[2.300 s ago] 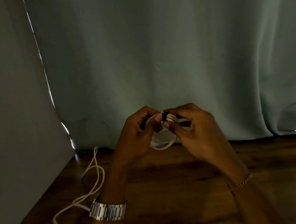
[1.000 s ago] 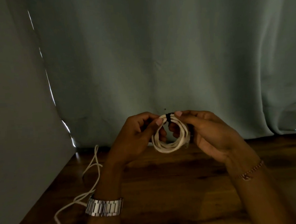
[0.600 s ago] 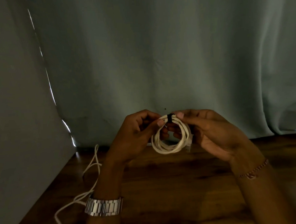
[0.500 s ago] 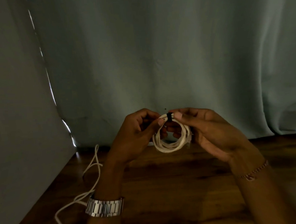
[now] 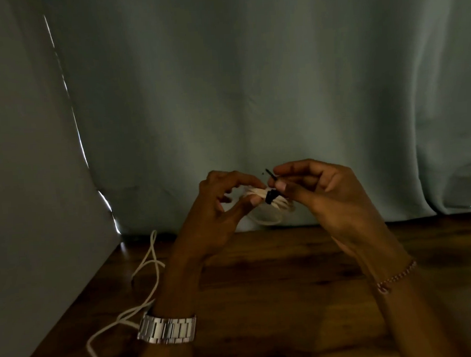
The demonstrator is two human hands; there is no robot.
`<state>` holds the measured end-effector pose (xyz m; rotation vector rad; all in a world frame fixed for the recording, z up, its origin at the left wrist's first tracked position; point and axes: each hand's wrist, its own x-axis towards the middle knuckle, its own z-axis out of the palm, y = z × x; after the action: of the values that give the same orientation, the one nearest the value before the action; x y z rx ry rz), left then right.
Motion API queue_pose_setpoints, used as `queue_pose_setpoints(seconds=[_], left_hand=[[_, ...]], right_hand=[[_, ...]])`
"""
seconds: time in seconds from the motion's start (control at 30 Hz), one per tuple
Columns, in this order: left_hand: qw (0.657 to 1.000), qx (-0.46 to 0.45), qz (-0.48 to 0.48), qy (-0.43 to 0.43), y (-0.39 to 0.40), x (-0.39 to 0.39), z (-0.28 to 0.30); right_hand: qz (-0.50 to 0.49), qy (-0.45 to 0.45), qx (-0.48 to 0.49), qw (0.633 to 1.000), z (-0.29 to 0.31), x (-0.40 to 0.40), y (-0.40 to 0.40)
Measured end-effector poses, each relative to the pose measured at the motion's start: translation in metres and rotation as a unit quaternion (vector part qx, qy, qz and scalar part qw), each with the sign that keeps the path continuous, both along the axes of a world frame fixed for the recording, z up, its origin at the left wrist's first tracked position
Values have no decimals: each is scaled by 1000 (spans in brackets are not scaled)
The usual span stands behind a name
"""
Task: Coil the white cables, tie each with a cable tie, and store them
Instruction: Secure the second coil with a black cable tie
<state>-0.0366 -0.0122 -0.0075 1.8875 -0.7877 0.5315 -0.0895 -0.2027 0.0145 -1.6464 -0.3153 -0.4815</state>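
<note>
Head-camera footage is dim, yet a small coil of white cable (image 5: 268, 204) is seen raised above the wooden table (image 5: 276, 299), between the two hands and in front of the grey-green curtain (image 5: 251, 82). The coil is pinched by the thumb and fingers of the left hand (image 5: 220, 214) at its left side. A black cable tie (image 5: 271, 197) is wrapped around the bundle at its top, and its free tail is pinched between the thumb and forefinger of the right hand (image 5: 325, 198), with the tip projecting up and to the left. The remaining right fingers are curled.

A second white cable (image 5: 149, 267) lies loose and uncoiled on the table at the left, near the wall (image 5: 25, 189), partly behind the wrist with the metal watch (image 5: 167, 329).

The coil is judged to be light, soft and springy, so the loops would probably spread if released before the tie is snug. Hold is best taken just beside the tie, where all strands are gathered, while the tail is drawn. The thin tail is likely slippery and should be gripped close to the head.
</note>
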Motion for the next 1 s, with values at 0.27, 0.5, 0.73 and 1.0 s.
queue_pose_setpoints(seconds=[0.27,0.5,0.73,1.0], left_hand=[[982,-124,-43,133,-7,-11,7],[891,-332,-49,306,-17,-14,8],[849,-395,-101,337,-15,-9,12],[849,-396,-93,338,-12,-15,17]], right_hand=[[-41,-106,-44,993,-3,2,5],[-26,-170,-235,957,-6,-4,12],[-171,-242,-257,920,-8,-1,17],[-235,-221,-164,932,-15,0,29]])
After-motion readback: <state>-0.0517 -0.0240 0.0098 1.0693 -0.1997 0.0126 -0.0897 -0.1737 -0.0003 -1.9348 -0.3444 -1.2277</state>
